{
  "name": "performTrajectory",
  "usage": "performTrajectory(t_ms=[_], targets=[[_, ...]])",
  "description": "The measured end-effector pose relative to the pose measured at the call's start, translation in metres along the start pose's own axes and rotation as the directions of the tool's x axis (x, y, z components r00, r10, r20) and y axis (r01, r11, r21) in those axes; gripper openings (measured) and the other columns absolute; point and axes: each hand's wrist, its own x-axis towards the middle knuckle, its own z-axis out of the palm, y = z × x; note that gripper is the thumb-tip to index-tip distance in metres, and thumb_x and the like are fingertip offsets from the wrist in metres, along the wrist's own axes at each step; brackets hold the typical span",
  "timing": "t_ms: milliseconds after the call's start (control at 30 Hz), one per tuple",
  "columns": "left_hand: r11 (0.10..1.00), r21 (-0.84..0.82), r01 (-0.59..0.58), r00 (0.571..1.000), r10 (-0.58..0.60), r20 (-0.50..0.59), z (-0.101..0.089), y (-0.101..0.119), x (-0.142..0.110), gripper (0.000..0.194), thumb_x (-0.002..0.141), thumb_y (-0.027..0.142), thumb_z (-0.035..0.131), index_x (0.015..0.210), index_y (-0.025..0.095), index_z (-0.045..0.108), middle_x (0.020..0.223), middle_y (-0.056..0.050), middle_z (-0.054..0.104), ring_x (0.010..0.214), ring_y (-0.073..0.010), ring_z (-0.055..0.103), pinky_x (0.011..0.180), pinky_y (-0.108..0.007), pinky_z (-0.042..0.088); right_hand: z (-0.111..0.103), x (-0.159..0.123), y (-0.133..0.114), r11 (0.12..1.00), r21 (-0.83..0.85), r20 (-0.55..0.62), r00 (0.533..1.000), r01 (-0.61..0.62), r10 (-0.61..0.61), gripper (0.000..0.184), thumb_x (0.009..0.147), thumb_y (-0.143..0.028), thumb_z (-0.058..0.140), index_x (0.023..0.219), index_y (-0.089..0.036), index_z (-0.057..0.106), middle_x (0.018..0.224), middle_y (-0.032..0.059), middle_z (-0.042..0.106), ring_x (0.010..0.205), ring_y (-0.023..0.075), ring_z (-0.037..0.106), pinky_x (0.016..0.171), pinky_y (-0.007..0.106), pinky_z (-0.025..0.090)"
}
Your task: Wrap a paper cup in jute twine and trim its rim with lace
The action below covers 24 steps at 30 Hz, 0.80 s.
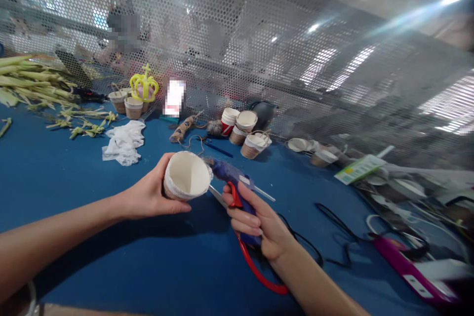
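My left hand is wrapped round a white paper cup, its mouth tilted toward me; a lacy white band runs round the rim over brown twine. In my right hand is a blue hot glue gun, a clear glue stick poking out of its back. The gun's nozzle points at the cup's lace edge, close to it; contact cannot be made out. Red-handled scissors show partly behind my right hand; whether they lie on the table or hang from the fingers is unclear.
On the blue table are white lace, a twine bundle, a blue pen and several wrapped cups. Corn husks lie left, a yellow crown ornament behind. At right sit a purple power strip and cords. Perforated metal backs the table.
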Motion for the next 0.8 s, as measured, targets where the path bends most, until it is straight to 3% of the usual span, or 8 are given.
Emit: performTrajectory(t_ms=[367, 600, 800], targets=[[0.998, 0.055, -0.025, 1.000, 0.025, 0.003, -0.0010, -0.0013, -0.0004, 0.073, 0.063, 0.029, 0.072, 0.121, 0.019, 0.028, 0.117, -0.009, 0.050, 0.109, -0.0249, 0.049, 0.096, -0.036, 0.040, 0.0030, 0.0007, 0.0016, 0.986, -0.148, -0.050, 0.995, 0.079, -0.088, 0.016, 0.072, -0.028, 0.066, 0.071, -0.012, 0.066, 0.061, -0.0011, 0.058, 0.032, -0.0022, 0.017, 0.026, 0.009, 0.020], [0.999, 0.035, -0.023, 1.000, 0.023, 0.009, -0.0016, 0.0015, -0.0001, 0.072, 0.063, 0.028, 0.072, 0.119, 0.019, 0.028, 0.115, -0.008, 0.050, 0.108, -0.0239, 0.050, 0.095, -0.034, 0.041, 0.0010, 0.0011, -0.0013, 0.985, -0.143, -0.061, 0.993, 0.092, -0.102, 0.018, 0.067, -0.029, 0.070, 0.071, -0.011, 0.066, 0.061, -0.0016, 0.058, 0.033, -0.0029, 0.018, 0.027, 0.009, 0.017], [1.000, 0.023, -0.014, 1.000, 0.014, 0.011, -0.0002, -0.0002, -0.0003, 0.071, 0.062, 0.028, 0.072, 0.119, 0.019, 0.030, 0.115, -0.009, 0.051, 0.108, -0.0238, 0.051, 0.094, -0.034, 0.042, 0.0025, -0.0009, 0.0042, 0.941, -0.305, -0.057, 0.983, 0.149, -0.175, 0.022, 0.070, -0.035, 0.068, 0.074, -0.013, 0.063, 0.060, -0.0016, 0.057, 0.032, -0.0014, 0.022, 0.028, 0.014, 0.014]])
